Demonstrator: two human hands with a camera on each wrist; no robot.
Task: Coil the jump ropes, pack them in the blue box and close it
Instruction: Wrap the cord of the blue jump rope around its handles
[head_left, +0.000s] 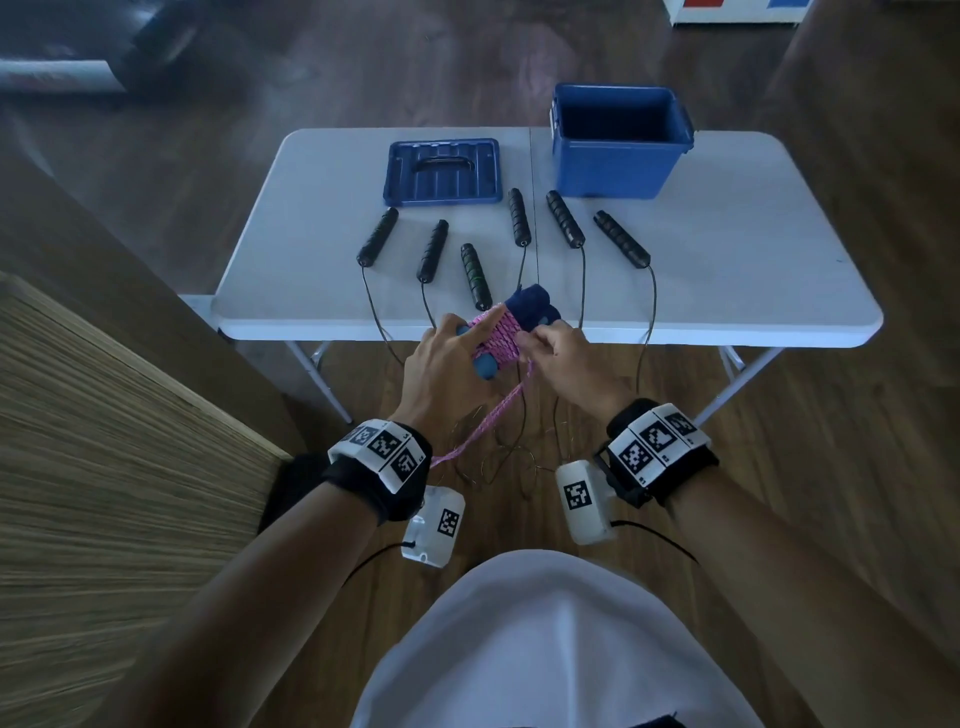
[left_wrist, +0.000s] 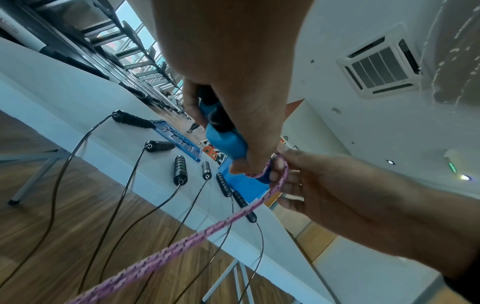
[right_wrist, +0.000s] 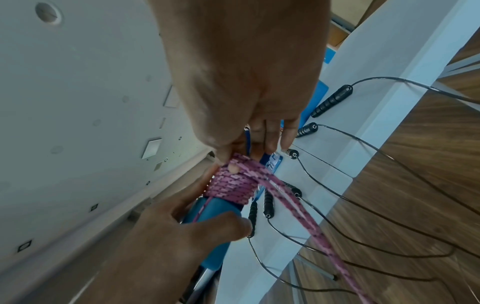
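My left hand (head_left: 448, 358) grips the blue handles (head_left: 485, 366) of a pink jump rope (head_left: 498, 338) just in front of the table's near edge. Pink cord is wound in tight turns around the handles (right_wrist: 215, 207). My right hand (head_left: 553, 353) pinches the pink cord (right_wrist: 259, 170) at the bundle, and a doubled tail (left_wrist: 166, 253) hangs down toward the floor. Several black jump rope handles (head_left: 519, 215) lie on the white table (head_left: 727, 270), their thin black cords (right_wrist: 363, 207) trailing over the edge. The open blue box (head_left: 618, 140) stands at the back right.
The blue lid (head_left: 442, 171) lies flat at the table's back left, handle up. The black cords pile in loops on the wooden floor (head_left: 514, 462) between my wrists. A wood-grain panel (head_left: 104, 467) stands close on my left.
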